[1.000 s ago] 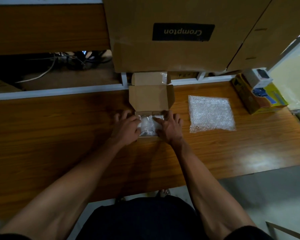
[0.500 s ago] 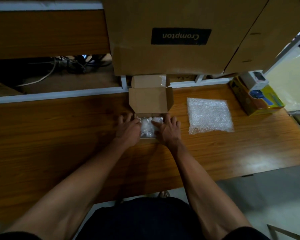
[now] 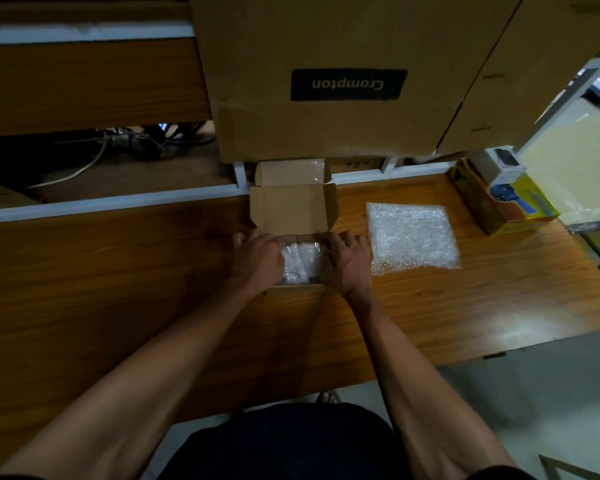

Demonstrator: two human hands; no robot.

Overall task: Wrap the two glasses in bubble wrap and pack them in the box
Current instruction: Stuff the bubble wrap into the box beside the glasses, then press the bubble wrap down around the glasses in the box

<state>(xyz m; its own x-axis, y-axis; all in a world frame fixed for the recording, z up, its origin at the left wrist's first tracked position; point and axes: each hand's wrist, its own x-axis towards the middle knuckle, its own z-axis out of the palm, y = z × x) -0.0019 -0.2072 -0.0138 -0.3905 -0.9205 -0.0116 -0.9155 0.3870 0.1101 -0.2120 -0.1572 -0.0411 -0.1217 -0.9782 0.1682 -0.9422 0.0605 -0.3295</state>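
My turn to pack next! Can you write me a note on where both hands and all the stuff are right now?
Left hand and right hand: both at the sides of the small open brown cardboard box, fingers curled against the clear bubble-wrapped bundle inside it.
Spare square sheet of clear bubble wrap: flat on the wooden table, right of the box.
Done: wrapped glass is in the box; whether it is one or both, I cannot tell.
Left: settle the bundle, close the lid flap.
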